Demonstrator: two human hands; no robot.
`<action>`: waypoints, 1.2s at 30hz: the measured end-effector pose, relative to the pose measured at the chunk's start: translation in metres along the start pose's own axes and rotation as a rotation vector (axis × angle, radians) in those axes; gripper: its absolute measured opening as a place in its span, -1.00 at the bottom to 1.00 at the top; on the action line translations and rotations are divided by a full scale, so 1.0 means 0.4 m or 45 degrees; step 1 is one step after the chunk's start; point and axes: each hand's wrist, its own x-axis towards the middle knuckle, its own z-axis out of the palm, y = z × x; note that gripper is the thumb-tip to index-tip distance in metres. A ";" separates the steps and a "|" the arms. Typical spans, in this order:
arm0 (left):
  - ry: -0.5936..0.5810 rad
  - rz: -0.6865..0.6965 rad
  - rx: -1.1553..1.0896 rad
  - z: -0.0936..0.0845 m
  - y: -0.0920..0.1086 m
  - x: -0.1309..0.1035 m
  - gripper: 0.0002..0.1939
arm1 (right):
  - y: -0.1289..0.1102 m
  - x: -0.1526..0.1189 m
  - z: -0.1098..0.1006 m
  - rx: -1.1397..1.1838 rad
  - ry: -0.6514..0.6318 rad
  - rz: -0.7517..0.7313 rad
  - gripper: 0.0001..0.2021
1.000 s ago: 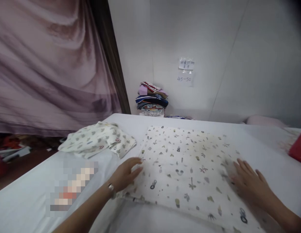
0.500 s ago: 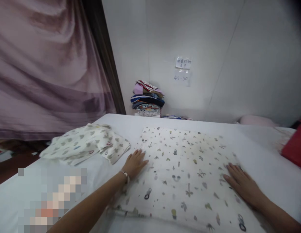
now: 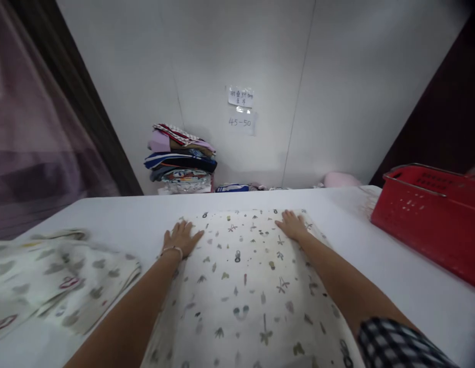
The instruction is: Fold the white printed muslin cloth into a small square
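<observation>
A white cloth (image 3: 252, 276) printed with small plants and shapes lies spread on the white table (image 3: 360, 245). On its far left corner rests my left hand (image 3: 181, 239), fingers spread, with a bracelet at the wrist. My right hand (image 3: 293, 225) lies flat near the far right corner, its fingers also apart. Neither hand grips anything. To the left is a second, loosely crumpled white cloth (image 3: 84, 276) with grey leaf-like and red prints.
A red basket (image 3: 432, 220) stands at the table's right side. Beyond the far edge, folded clothes (image 3: 181, 158) are stacked against the wall, beneath and left of a paper sign (image 3: 242, 122). A pinkish curtain (image 3: 38, 153) hangs at the left.
Both hands have slid away from me along the cloth to its far corners. The view has turned right, bringing the whole front of the red basket further in.
</observation>
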 end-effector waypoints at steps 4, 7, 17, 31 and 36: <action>-0.017 -0.009 -0.021 0.021 -0.022 0.016 -0.16 | 0.069 0.046 0.016 -0.022 0.020 0.109 -0.29; 0.001 0.003 -0.033 0.024 -0.024 0.015 -0.15 | 0.087 0.055 0.008 -0.028 0.003 0.074 -0.30; 0.012 0.007 -0.065 0.022 -0.016 0.011 -0.16 | 0.219 0.028 -0.016 -0.071 0.007 0.224 -0.31; 0.056 0.033 -0.217 -0.012 -0.049 -0.067 -0.28 | 0.215 -0.270 0.040 -0.249 0.164 -0.162 -0.31; -0.030 0.169 -0.175 0.009 -0.061 -0.179 -0.24 | 0.324 -0.305 0.109 -0.180 0.199 -0.079 -0.27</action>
